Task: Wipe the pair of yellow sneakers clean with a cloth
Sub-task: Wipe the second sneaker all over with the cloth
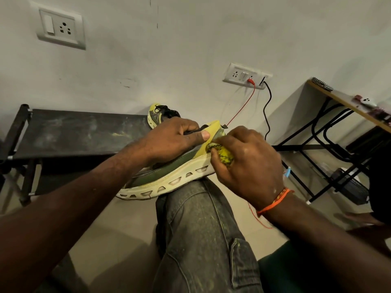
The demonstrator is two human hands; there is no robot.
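Yellow-green sneaker (169,176); yellow-black cloth (222,154)

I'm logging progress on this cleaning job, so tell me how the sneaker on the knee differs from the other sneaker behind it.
The near sneaker lies across the knee, gripped by the left hand while the right hand presses a cloth to its heel. The far sneaker sits untouched on the black rack, mostly hidden behind the left hand. Both have yellow uppers and pale soles.
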